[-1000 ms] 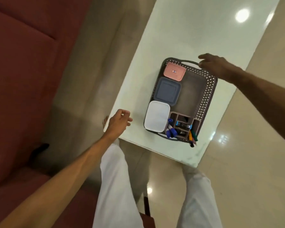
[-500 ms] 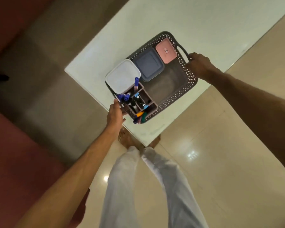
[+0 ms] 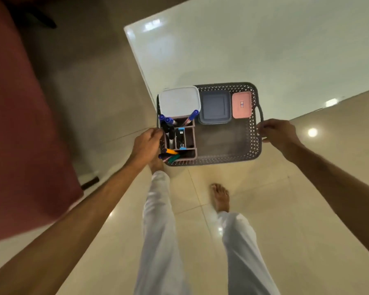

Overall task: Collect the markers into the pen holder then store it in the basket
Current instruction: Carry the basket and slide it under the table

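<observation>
Fingers (image 3: 264,129) of both hands grip the perforated plastic basket (image 3: 254,145) (rounded rectangle).

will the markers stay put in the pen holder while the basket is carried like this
Probably not firmly: the markers lean loosely in the open-topped pen holder, some poking past its edge, so tilting may spill them. The basket looks rigid, with left hand and right hand gripping opposite ends.
</observation>
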